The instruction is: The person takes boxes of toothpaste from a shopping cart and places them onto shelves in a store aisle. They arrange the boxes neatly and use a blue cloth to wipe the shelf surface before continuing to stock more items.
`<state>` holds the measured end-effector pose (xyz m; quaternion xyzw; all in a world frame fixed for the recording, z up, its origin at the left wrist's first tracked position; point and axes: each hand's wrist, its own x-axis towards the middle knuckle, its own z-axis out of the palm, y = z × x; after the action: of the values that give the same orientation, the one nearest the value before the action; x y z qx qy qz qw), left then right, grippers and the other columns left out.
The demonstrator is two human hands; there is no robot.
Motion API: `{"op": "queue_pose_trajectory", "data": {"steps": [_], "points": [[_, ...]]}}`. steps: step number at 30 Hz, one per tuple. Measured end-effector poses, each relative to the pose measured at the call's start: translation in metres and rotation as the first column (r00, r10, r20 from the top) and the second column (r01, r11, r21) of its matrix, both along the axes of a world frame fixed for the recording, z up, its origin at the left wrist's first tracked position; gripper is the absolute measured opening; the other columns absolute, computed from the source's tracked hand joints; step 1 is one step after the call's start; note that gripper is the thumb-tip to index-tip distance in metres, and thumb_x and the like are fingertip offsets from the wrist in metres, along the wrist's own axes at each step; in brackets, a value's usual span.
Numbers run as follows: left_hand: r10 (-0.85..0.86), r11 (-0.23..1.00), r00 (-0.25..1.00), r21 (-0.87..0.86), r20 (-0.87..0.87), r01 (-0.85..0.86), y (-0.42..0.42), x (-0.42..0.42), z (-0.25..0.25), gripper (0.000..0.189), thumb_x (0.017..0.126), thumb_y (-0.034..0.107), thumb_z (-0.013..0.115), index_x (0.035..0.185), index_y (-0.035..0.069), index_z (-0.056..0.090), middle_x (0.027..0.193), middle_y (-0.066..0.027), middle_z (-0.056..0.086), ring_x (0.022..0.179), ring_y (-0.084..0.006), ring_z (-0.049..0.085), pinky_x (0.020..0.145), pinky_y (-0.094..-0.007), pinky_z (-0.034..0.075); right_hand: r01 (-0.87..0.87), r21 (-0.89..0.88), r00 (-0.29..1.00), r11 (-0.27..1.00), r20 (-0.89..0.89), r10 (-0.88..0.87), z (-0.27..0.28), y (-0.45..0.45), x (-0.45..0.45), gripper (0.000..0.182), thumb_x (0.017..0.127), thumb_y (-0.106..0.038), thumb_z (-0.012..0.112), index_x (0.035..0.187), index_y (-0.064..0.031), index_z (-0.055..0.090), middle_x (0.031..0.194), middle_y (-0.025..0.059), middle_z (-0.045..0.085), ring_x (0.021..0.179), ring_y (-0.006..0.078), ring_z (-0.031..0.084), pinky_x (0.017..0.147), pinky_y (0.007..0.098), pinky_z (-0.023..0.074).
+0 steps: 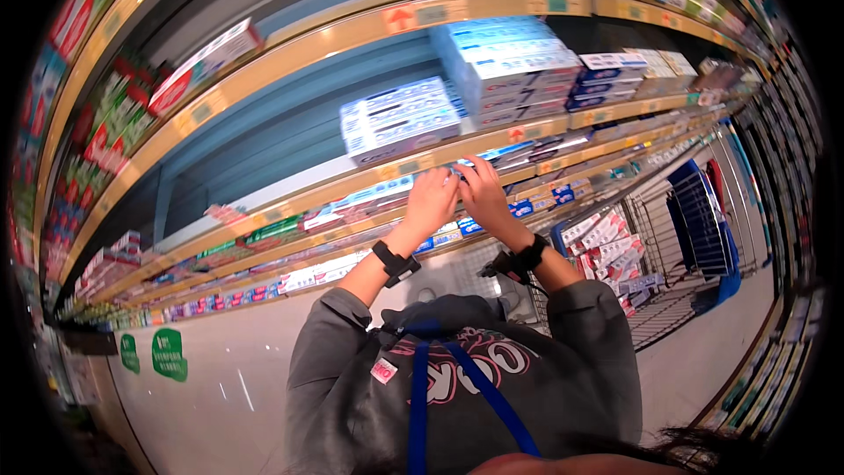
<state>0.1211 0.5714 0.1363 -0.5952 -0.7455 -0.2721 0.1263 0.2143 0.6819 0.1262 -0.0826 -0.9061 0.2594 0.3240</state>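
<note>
Before a store shelf, my left hand [432, 199] and my right hand [482, 191] are close together at a yellow shelf edge [422, 163]. Fingers of both bend over something small and pale between them; it is too blurred and covered to name, and whether either hand grips it cannot be told. Just beyond them, a stack of white and blue Crest toothpaste boxes [402, 120] stands on the shelf. A taller stack of Crest boxes [511, 69] is behind it to the right. Black straps with small devices are round both wrists.
A wire shopping cart [659, 316] with a blue child seat [705, 224] stands at the right, holding a pile of red and white boxes [610, 244]. Lower shelves carry rows of toothpaste boxes [349, 267]. Green floor stickers [169, 355] lie at the lower left. Another shelf [765, 382] edges the right.
</note>
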Motion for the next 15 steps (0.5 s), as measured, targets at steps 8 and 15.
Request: {"op": "queue_pose_trajectory", "data": {"steps": [8,15], "points": [[0.344,0.939,0.906,0.071,-0.246,-0.337,-0.037,-0.087,0.021,0.059,0.072,0.033,0.064,0.119,0.001,0.047,0.126,-0.0194,0.043,0.119,-0.0321,0.038,0.096,-0.0471,0.03,0.073,0.275,0.997,0.959,-0.006,-0.074,0.032,-0.025,-0.098,0.058,0.07,-0.014,0.062,0.125,-0.0054,0.043,0.128,0.0237,0.036,0.122,0.0376,0.031,0.1,0.0484,0.0243],[0.364,0.914,0.904,-0.101,-0.223,-0.393,-0.031,-0.12,0.018,0.076,0.068,0.049,0.065,0.125,0.003,0.043,0.129,-0.0243,0.038,0.122,-0.0347,0.035,0.099,-0.0519,0.025,0.023,0.341,0.946,0.94,0.298,-0.131,0.026,0.0,-0.118,0.071,0.073,-0.028,0.064,0.134,-0.0097,0.033,0.137,0.0277,0.024,0.127,0.0427,0.022,0.102,0.0534,0.0167]]}}
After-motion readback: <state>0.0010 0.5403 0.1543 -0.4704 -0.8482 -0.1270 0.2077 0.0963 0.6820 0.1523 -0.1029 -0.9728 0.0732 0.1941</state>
